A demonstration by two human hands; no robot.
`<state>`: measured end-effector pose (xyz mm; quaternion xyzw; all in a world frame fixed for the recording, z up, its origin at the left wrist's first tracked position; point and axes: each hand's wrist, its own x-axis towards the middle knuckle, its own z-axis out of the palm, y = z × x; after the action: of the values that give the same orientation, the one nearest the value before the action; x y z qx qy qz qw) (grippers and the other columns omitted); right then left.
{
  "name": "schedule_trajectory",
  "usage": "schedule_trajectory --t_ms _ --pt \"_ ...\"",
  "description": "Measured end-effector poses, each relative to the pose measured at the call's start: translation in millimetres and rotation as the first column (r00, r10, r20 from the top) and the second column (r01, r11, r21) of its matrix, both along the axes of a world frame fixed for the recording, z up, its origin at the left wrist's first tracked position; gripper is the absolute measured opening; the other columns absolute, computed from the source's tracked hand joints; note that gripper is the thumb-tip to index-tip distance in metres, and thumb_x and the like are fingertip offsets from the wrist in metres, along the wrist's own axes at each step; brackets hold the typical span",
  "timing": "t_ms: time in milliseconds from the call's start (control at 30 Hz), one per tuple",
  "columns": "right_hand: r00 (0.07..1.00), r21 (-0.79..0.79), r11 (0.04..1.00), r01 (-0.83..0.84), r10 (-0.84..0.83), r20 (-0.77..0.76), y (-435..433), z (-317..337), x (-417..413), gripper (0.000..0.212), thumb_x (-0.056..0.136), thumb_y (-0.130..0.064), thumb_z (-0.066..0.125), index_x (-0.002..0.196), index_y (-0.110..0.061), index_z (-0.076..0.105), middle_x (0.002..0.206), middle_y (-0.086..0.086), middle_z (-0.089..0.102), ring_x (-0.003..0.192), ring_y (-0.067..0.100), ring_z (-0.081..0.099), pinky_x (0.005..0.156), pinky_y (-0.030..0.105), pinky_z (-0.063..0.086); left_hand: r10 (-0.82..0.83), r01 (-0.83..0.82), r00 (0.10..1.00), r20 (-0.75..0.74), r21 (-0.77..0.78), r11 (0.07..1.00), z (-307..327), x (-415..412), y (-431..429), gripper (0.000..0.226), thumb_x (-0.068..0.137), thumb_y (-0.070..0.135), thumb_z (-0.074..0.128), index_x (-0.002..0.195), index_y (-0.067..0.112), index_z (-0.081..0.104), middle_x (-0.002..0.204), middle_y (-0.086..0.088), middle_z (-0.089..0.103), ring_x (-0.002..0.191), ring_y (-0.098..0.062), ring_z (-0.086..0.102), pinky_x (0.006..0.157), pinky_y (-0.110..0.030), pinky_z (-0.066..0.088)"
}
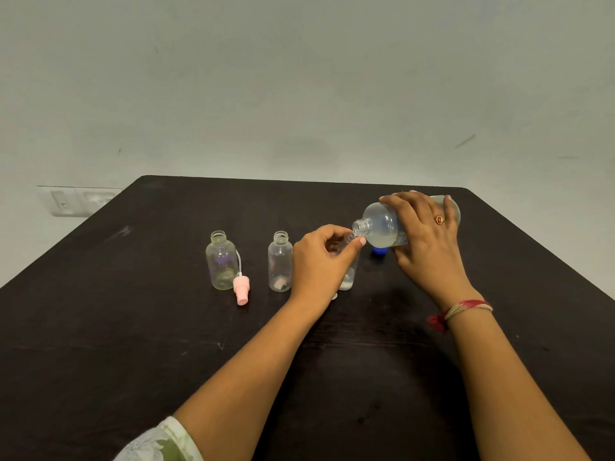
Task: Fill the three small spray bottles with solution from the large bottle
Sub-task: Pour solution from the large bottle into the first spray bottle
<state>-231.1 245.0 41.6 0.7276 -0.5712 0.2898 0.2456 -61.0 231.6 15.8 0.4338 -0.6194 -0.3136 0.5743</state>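
Under mouth of large bottle [386, 227]: third small bottle [347, 277], upright, little liquid at bottom, left hand [319, 261] curled round it. Large bottle tipped near flat, gripped by right hand [429, 234]. Left of large bottle: middle small bottle [280, 261], end small bottle [221, 261], both uncapped; pink spray cap [240, 289] lying between. Beneath large bottle: blue cap [379, 251] on table [133, 327].

Probably a home room: dark table [100, 327], wall switchboard [76, 200].

Each small bottle [280, 261] and the big bottle [382, 224] look like clear, smooth plastic. The table [133, 327] is dark and matt.
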Motion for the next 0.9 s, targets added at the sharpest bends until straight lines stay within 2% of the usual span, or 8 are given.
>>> schedule_trajectory --t_ms 300,567,900 --pt "1.000 -0.001 1.000 -0.004 0.004 -0.004 -0.6 -0.6 -0.6 0.079 0.065 -0.002 0.074 0.133 -0.024 0.040 0.133 0.006 0.047 0.132 0.029 0.038 0.114 0.052 0.003 0.009 -0.009 1.000 0.016 -0.001 1.000 0.1 0.3 -0.2 0.018 0.078 0.032 0.078 0.088 0.017 0.074 0.076 0.007 0.071 0.073 -0.005 0.067 0.073 -0.033 0.058" --pt "1.000 -0.003 1.000 0.005 -0.005 -0.013 -0.1 -0.4 -0.5 0.079 0.065 -0.002 0.074 0.132 -0.024 0.040 0.132 0.006 0.048 0.131 0.030 0.040 0.114 0.057 0.010 0.004 -0.004 1.000 0.007 0.008 1.000 -0.6 0.0 -0.1 0.019 0.078 0.033 0.078 0.087 0.017 0.074 0.077 0.007 0.071 0.075 -0.006 0.068 0.074 -0.035 0.058" --pt "1.000 0.003 1.000 0.003 -0.003 -0.006 -0.1 -0.7 -0.4 0.080 0.065 -0.001 0.073 0.133 -0.025 0.038 0.133 0.007 0.047 0.132 0.030 0.038 0.115 0.056 0.006 0.009 -0.009 1.000 0.012 -0.002 1.000 0.2 0.3 0.4 0.019 0.078 0.033 0.078 0.088 0.017 0.074 0.077 0.007 0.071 0.075 -0.005 0.068 0.074 -0.033 0.058"
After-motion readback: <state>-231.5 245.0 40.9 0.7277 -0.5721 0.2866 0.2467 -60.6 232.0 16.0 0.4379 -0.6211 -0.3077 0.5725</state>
